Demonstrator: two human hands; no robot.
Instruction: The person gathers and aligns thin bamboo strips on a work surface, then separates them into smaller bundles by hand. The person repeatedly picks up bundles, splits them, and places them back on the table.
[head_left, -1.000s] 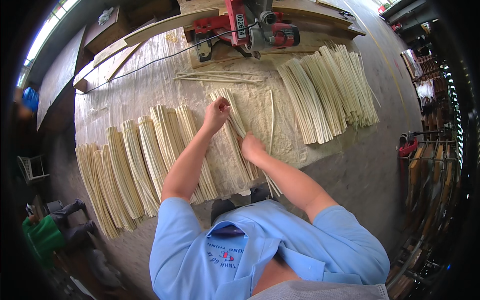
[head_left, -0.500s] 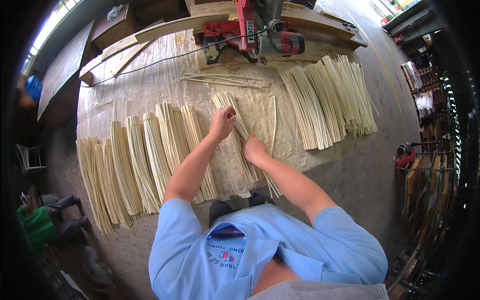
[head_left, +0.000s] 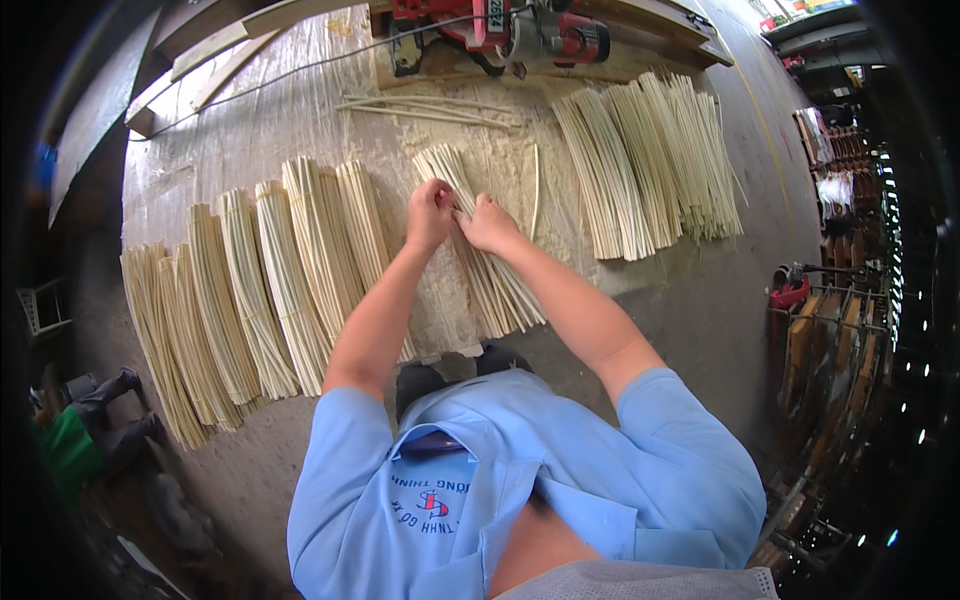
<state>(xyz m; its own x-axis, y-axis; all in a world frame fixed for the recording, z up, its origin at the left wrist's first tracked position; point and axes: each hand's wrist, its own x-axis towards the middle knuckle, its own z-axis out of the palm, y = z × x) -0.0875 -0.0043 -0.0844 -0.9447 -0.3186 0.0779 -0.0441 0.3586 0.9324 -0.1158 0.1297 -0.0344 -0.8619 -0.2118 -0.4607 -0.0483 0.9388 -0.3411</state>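
A bundle of thin pale rods [head_left: 497,295] lies slanted on the table in front of me. Over its upper half my left hand [head_left: 430,212] is closed, fingers curled in a pinch. Close beside it, on top of the rods, my right hand [head_left: 488,222] has its fingers drawn together toward the left one. Whatever sits between the fingertips is too small to make out. One loose rod [head_left: 535,190] rests just right of the bundle.
Several tied rod bundles [head_left: 285,275] stand in a row at the left. A wide pile of rods [head_left: 645,165] covers the table's right side. Few loose rods [head_left: 430,108] lie farther back, before a red power saw [head_left: 550,35] with a black cable [head_left: 300,85].
My right hand has moved from the bundle's right side up onto its top, near my left hand. Stray rods at the bundle's lower right now lie against it. The whole view has shifted.
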